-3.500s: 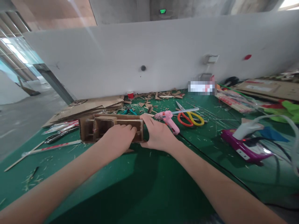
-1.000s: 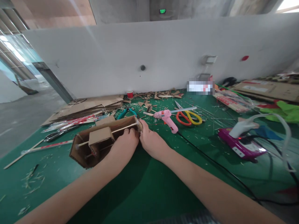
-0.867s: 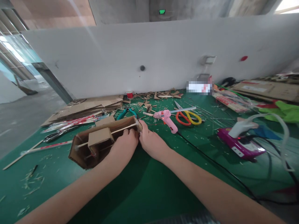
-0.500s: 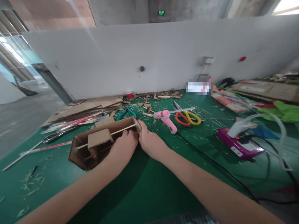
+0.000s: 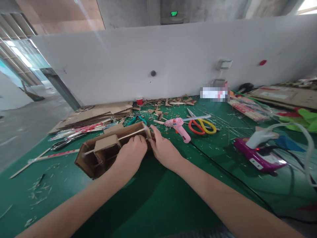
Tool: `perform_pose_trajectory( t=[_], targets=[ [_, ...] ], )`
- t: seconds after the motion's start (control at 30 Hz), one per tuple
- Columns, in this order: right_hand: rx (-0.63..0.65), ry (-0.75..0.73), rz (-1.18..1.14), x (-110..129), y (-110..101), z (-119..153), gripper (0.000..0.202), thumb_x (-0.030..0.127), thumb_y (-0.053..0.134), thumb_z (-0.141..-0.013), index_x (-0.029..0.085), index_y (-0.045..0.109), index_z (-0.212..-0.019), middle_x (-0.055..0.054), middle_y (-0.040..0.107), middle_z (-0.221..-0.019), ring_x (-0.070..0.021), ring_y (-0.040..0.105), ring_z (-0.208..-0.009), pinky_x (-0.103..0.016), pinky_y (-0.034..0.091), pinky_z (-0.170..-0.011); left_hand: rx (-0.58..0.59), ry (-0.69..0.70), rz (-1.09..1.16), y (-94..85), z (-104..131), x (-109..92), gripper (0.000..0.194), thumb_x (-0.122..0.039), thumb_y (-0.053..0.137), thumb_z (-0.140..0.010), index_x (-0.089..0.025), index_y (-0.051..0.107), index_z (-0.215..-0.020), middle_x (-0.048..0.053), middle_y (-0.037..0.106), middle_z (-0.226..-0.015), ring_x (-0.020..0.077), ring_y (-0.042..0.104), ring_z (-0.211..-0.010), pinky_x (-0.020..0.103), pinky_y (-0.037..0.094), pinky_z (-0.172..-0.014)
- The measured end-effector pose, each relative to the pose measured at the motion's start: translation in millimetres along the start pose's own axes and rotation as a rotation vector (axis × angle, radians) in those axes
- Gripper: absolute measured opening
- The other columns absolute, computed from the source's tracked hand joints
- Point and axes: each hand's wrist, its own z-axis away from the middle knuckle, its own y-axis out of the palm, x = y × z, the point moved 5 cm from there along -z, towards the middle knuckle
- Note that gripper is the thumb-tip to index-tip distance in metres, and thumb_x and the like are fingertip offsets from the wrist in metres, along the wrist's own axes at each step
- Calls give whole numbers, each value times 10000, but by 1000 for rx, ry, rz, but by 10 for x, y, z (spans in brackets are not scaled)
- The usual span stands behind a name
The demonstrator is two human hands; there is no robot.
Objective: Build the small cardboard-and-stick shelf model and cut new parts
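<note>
Right hand [image 5: 164, 150] pinched on the end of the cardboard box [image 5: 106, 143], which extends left from that grip. Left hand [image 5: 132, 152] curled into it; fingertips hidden, can't tell their hold. Overpressing could bow the wall, pop the stick [image 5: 131, 134]. Glue gun [image 5: 178, 125] crowds far-right; more room nearside on the tabletop [image 5: 148, 205].

Matt brown cardboard box [image 5: 86, 168], glossy plastic glue gun [image 5: 182, 130]

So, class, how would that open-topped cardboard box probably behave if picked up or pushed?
The cardboard box is probably light for its size, being thin-walled and largely hollow. Its flat sides suggest it would slide rather than roll. The thin wooden stick inside looks fairly stiff, but might snap if squeezed hard.
</note>
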Motion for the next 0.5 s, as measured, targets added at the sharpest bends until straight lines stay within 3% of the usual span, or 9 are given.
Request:
perform_pose_trajectory(
  t=[0.1, 0.17, 0.3, 0.4, 0.5],
  targets=[
    [-51, -49, -101, -7, -77, 13, 549, 308, 318, -968, 160, 199, -1484, -153, 590, -1278, -267, 627, -1078, -432, 522, -861, 5, 59, 65, -50, 5, 65, 254, 48, 437, -775, -95, 601, -906, 110, 613, -854, 248, 636, -795, 349, 536, -677],
    [-53, -145, -125, 10, -136, 36, 612, 344, 394, -943, 197, 173, -1494, -138, 471, -1412, -259, 535, -1214, -445, 498, -929, 4, 100, 135, -49, 9, 110, 202, -1, 467, -803, -118, 600, -897, 92, 612, -853, 236, 632, -792, 349, 529, -695],
    [7, -350, -102, 46, -218, 80, 994, 446, 666, -769, 221, 50, -1516, -117, 200, -1561, -270, 275, -1402, -443, 465, -997, -10, 185, 185, 29, 25, 189, 208, -32, 491, -814, -143, 605, -948, 86, 632, -929, 219, 627, -853, 350, 496, -803],
    [-7, -427, -73, 52, -264, 78, 981, 371, 695, -754, 216, 88, -1510, -109, 232, -1553, -237, 235, -1418, -423, 394, -1070, -28, 270, 168, 37, 78, 214, 249, -38, 473, -830, -144, 607, -1011, 94, 638, -1003, 214, 618, -921, 340, 464, -853],
    [-28, -450, -83, 58, -293, 60, 909, 303, 692, -748, 208, 168, -1485, -110, 325, -1512, -223, 302, -1389, -412, 339, -1110, -63, 392, 127, -64, 191, 176, 251, -63, 421, -875, -136, 608, -1026, 104, 634, -1041, 223, 594, -978, 349, 443, -868]
  ],
)
